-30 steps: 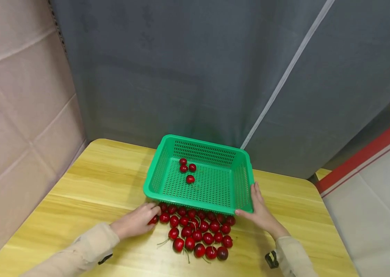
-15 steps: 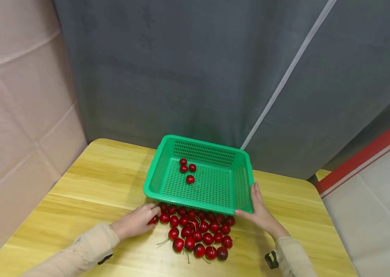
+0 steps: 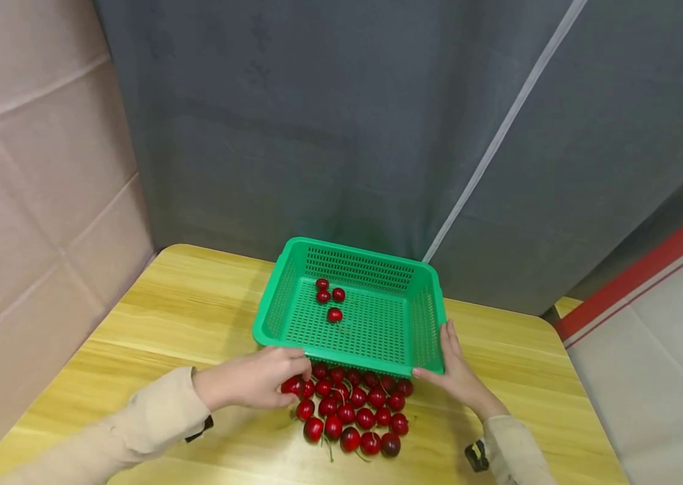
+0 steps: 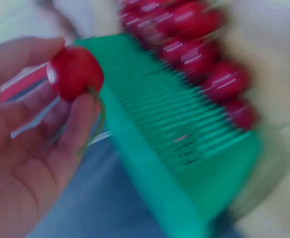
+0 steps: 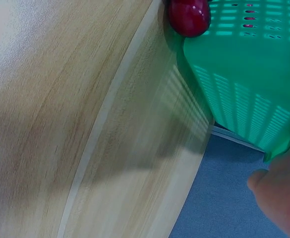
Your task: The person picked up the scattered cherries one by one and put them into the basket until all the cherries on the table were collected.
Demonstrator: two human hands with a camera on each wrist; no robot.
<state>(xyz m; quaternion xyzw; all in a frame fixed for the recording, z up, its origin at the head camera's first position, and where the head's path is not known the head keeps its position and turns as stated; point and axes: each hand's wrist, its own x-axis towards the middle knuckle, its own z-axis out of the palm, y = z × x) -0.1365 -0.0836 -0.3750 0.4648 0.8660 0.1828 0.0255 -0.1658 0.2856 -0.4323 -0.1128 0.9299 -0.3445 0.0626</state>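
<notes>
To the left of the green basket (image 3: 372, 330), you have bare wood-patterned surface (image 3: 196, 303), with your left sleeve (image 3: 159, 417) crossing it. At the basket's near left corner, your left hand (image 3: 256, 379) pinches one cherry (image 4: 75, 73) between thumb and fingertips, just outside the near rim; its stem curves away along a finger. That cherry looks light, smooth and glossy, so it would probably roll or slip under a loose pinch; take it across the round sides, with the thin stem out of your grip. You cannot tell from here whether the flesh is soft or firm, so a modest squeeze seems wise.

Inside the basket, left of its middle, four more cherries (image 3: 334, 314) lie on the slotted floor. Outside its near wall, the loose cherries (image 3: 350, 440) crowd together, the back row close up against the basket.

At the basket's near right corner, your right hand (image 3: 459, 374) is spread, fingers along the outer right wall and thumb at the near rim. The basket seems to be light, slightly springy plastic, likely to slide if nudged; the rim at a corner looks the stiffest place to steady it.
</notes>
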